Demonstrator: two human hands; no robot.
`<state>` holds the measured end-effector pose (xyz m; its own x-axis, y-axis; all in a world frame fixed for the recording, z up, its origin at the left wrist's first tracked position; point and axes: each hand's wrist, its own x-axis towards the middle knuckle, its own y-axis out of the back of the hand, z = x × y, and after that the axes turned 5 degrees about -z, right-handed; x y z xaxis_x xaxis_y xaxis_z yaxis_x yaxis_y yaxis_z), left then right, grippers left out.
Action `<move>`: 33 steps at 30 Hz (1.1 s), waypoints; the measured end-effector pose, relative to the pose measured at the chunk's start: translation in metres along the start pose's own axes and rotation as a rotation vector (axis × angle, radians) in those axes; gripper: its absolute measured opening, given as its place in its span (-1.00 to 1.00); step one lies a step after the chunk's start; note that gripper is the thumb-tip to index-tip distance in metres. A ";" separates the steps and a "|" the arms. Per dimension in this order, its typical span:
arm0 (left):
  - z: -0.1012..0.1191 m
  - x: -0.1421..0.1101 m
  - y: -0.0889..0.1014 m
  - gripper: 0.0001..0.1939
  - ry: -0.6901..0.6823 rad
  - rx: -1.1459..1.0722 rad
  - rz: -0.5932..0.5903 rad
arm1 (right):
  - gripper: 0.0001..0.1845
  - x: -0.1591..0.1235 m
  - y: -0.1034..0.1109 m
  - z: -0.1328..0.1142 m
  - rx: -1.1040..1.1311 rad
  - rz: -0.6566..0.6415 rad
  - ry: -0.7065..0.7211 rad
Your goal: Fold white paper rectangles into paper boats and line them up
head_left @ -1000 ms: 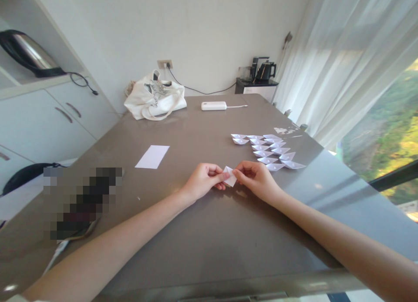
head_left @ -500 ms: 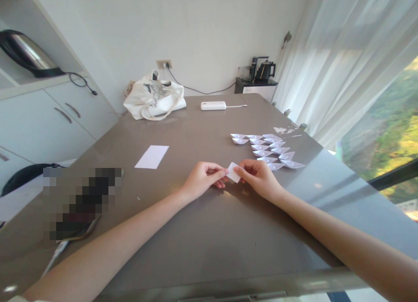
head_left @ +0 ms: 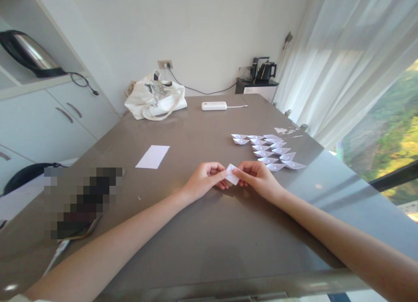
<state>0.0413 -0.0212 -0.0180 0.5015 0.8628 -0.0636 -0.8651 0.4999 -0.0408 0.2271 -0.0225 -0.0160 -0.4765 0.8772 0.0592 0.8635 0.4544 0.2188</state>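
Left hand: the left hand (head_left: 204,179) hovers just above the middle of the tabletop (head_left: 196,232), fingers curled, thumb and forefinger pinching the left side of the folded paper (head_left: 232,174).
Right hand: the right hand (head_left: 257,176) mirrors it, fingertips pinching the right side of the same paper.
Folded paper: small, white, creased to a point at the top, held between both hands near the tabletop's middle; whether it touches the surface cannot be told.
Paper boats: a cluster of white paper boats (head_left: 269,150) lies in rows toward the right edge, just beyond the right hand and apart from it.
Scraps: a few white scraps (head_left: 283,130) lie beyond the boats, near the right edge.
Sheet: a flat white sheet (head_left: 153,156) lies left of the middle, well apart from both hands.
Bag: a white bag (head_left: 155,102) sits at the far left corner, its mouth slack; contents cannot be made out.
Power bank: a white power bank (head_left: 214,105) with a cable lies at the far edge.
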 end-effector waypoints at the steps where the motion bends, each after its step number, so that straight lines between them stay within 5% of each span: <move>1: -0.001 0.000 -0.001 -0.67 -0.002 0.010 -0.002 | -0.59 0.000 0.000 0.000 -0.014 -0.003 0.001; 15: -0.003 0.001 0.001 -0.63 0.009 -0.008 0.045 | -0.60 0.004 0.003 0.005 0.122 0.061 0.024; 23: -0.005 0.000 -0.001 -0.71 -0.200 0.136 0.124 | -0.69 0.004 0.003 0.005 0.089 0.099 0.086; 33: -0.004 0.000 0.000 -0.62 -0.232 0.047 0.130 | -0.67 0.002 0.003 0.006 -0.023 0.104 0.159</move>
<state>0.0413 -0.0212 -0.0224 0.3769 0.9115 0.1648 -0.9241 0.3822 -0.0004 0.2299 -0.0185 -0.0209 -0.4067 0.8826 0.2358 0.9063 0.3574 0.2255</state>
